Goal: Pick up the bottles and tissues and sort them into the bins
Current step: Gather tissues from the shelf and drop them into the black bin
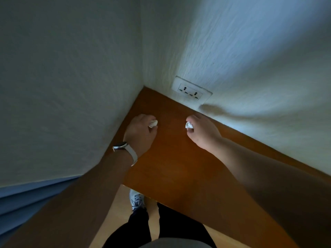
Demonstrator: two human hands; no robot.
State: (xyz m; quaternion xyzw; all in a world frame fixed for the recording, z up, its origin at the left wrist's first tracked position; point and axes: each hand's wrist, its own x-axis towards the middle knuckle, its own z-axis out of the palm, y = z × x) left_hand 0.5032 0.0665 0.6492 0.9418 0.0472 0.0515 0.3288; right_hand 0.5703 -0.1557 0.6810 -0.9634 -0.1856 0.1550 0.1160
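Observation:
My left hand (140, 134) is closed around a small crumpled white tissue (153, 123), which peeks out between the fingers. My right hand (203, 132) pinches a second crumpled white tissue (189, 125) at its fingertips. Both hands hover just above a brown wooden tabletop (170, 158) in the corner of the room. A white watch sits on my left wrist. No bottles or bins are in view.
Two white walls meet at the corner behind the table, the right one carrying a double power socket (191, 91) just above the tabletop. A blue curtain (26, 203) hangs at lower left. My legs and a shoe (136, 199) stand on the light wooden floor below.

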